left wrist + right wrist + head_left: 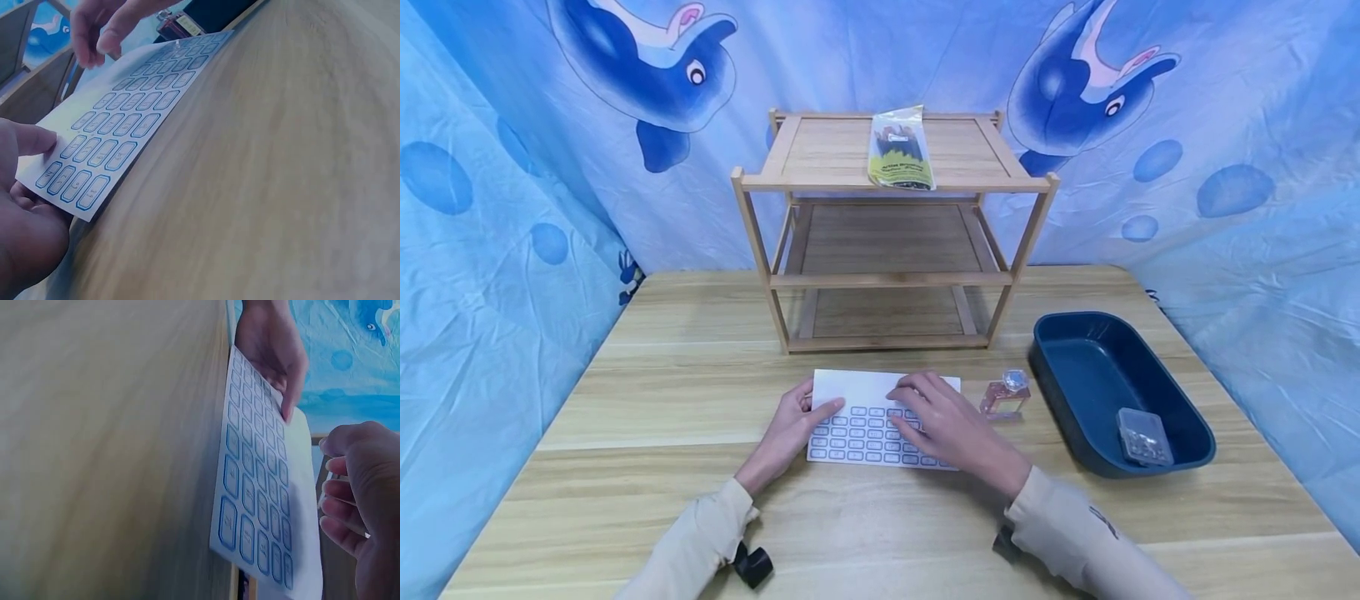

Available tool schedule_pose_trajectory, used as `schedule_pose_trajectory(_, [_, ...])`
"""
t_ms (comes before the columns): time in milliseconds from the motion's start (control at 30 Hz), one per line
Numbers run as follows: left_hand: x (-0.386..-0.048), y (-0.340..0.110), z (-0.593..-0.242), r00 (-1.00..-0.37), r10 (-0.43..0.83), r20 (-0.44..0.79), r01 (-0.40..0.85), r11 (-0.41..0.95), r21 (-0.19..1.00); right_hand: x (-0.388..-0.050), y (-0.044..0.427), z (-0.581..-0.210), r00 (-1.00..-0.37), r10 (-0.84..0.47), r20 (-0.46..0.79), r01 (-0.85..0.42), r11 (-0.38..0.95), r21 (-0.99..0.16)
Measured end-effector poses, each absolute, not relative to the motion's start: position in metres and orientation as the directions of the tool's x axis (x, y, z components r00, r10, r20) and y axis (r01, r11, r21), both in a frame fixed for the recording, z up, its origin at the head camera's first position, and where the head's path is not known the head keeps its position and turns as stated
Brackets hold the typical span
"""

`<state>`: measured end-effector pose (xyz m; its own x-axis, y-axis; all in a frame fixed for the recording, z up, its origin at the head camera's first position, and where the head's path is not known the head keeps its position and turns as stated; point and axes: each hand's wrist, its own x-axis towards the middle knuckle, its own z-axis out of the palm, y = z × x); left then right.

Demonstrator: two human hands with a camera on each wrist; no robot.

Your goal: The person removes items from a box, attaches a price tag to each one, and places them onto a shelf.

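Head view: the left hand point(792, 422) is pinching the label sheet point(867, 422) by its left edge over the surface point(880, 525); the right hand point(953, 423) is hovering above, loosely curled, holding nothing. Steadying seems in hand, the next move likely calling for fingertip precision.

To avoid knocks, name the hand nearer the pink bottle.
Right. The right hand is just left of the pink bottle; the left hand, farther left, grips the white sheet.

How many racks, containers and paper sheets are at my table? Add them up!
Racks: 1 (pale wooden three-tier rack)
Containers: 4 (dark blue oblong tub, clear square plastic box, pink see-through bottle, yellow-green printed packet)
Paper sheets: 1 (white rectangular sheet with blue-framed labels)
Total: 6
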<state>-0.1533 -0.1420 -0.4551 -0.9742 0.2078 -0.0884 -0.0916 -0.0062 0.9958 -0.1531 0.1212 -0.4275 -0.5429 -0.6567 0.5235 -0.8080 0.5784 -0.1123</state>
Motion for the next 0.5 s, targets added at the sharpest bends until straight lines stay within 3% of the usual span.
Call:
schedule_pose_trajectory(300, [-0.152,-0.134,-0.456,-0.981,0.161,-0.105,-0.114,-0.049,0.992,-0.16,0.106,-0.431,-0.501,-0.694,0.516,-0.841,0.532,-0.101])
schedule_pose_trajectory(500, [-0.152,-0.132,-0.456,-0.986,0.141,-0.094,-0.103,-0.06,0.993,-0.165,0.098,-0.432,-0.505,-0.703,0.501,-0.843,0.526,-0.112])
